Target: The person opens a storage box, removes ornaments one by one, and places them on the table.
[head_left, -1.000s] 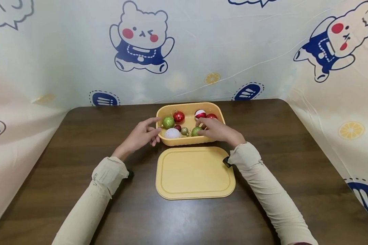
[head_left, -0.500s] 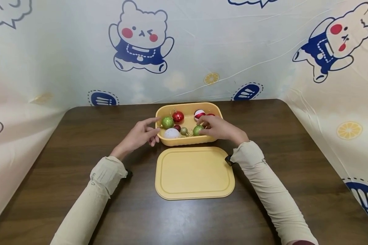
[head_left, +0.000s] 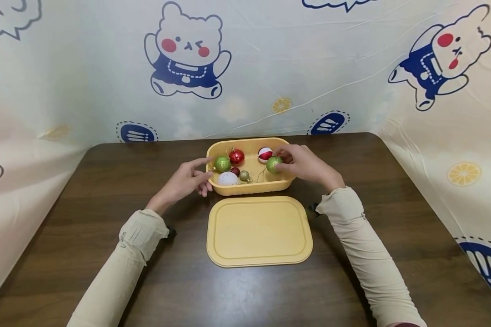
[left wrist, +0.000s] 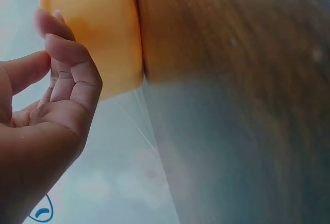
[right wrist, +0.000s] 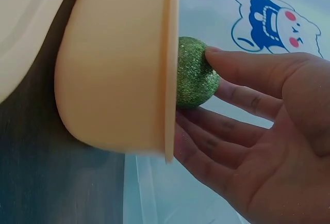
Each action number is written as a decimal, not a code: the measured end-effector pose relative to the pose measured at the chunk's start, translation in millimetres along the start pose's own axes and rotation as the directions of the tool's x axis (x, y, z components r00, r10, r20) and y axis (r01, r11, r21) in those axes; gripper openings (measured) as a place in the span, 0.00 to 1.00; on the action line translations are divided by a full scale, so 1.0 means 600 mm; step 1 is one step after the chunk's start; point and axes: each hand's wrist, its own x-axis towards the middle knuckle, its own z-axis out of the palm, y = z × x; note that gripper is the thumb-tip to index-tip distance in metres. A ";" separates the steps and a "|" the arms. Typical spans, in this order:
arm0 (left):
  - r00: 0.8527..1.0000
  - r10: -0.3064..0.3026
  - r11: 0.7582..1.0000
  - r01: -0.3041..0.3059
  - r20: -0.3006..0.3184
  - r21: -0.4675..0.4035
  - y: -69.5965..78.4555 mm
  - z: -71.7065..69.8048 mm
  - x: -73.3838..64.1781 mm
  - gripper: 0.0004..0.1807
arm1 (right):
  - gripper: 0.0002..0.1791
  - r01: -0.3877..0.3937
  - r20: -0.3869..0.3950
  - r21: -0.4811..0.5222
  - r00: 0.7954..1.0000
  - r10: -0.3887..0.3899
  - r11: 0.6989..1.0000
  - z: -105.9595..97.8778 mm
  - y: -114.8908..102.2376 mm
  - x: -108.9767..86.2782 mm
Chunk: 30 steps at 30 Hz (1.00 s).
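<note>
My right hand (head_left: pixel 307 164) pinches a green glitter Christmas bauble (head_left: pixel 274 165) between thumb and fingers, at the right end of a yellow plastic tub (head_left: pixel 255 187). In the right wrist view this green bauble (right wrist: pixel 195 77) shows partly above the tub's rim, the rest hidden behind the wall. My left hand (head_left: pixel 185 180) is at the tub's left end, index finger and thumb reaching to the rim, other fingers loosely bent. Inside the tub are another green bauble (head_left: pixel 222 164), a red one (head_left: pixel 237 156), a red-and-white one (head_left: pixel 265 155), a white ball (head_left: pixel 227 178) and small baubles.
A flat yellow lid (head_left: pixel 259 231) lies on the dark wooden table (head_left: pixel 245 295) just in front of the tub. Behind the table hangs a pale cloth (head_left: pixel 262 54) printed with cartoon bears.
My right hand has raised the green bauble from the tub's front right and moved it up and rightward, with thin strings now showing below. The left hand has stayed at the tub's left end.
</note>
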 end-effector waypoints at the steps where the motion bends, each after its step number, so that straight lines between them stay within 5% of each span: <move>1: 1.000 0.006 1.000 -0.006 0.000 -0.005 0.000 0.000 0.000 0.30 | 0.17 -0.002 -0.015 0.001 1.000 0.002 1.000 -0.003 0.001 -0.001; 13: 1.000 0.022 1.000 -0.021 0.007 -0.017 -0.001 -0.001 -0.001 0.30 | 0.20 -0.073 -0.198 0.053 0.977 0.082 0.996 -0.036 0.022 -0.015; 23: 1.000 0.023 1.000 -0.023 0.006 -0.017 -0.001 0.000 0.002 0.30 | 0.21 -0.053 -0.423 0.034 0.904 0.062 0.998 -0.057 0.082 -0.028; 30: 1.000 0.021 1.000 -0.021 0.010 -0.022 0.000 0.001 0.000 0.30 | 0.20 -0.126 -0.431 0.045 0.892 0.133 0.991 -0.060 0.120 -0.032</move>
